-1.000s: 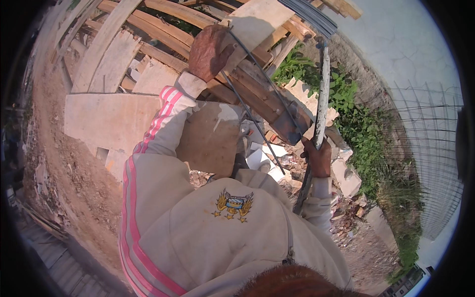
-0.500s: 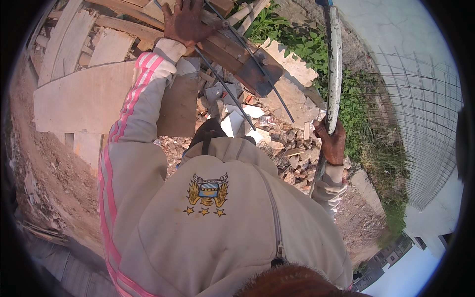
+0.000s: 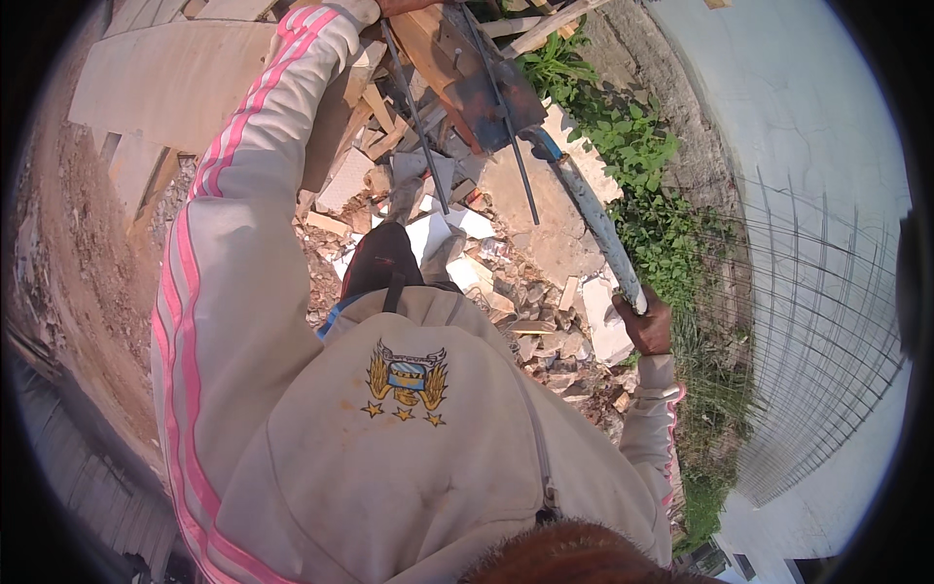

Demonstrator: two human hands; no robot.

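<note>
My right hand (image 3: 650, 326) is closed around the lower end of a long pipe (image 3: 598, 216) with worn white paint. The pipe slants up to the left, and its blue tip (image 3: 541, 144) is at the right edge of a dark metal plate (image 3: 496, 102). That plate sits on a reddish-brown wooden beam (image 3: 428, 49). Two thin dark steel rods, a left rod (image 3: 418, 117) and a right rod (image 3: 501, 112), run across the beam and stick out toward me. My left hand (image 3: 397, 6) is at the top edge by the beam and rods, mostly cut off, its fingers hidden.
Broken bricks and tile rubble (image 3: 545, 341) lie below the beam. Pale boards (image 3: 175, 78) are stacked at the left. Green plants (image 3: 647, 195) grow along a pale wall (image 3: 720, 88) at the right, where a wire mesh (image 3: 817, 311) leans.
The pipe has swung from upright to slanting left, its blue tip coming down to the metal plate. My right hand has moved lower; my left hand has gone up, mostly out of view.
</note>
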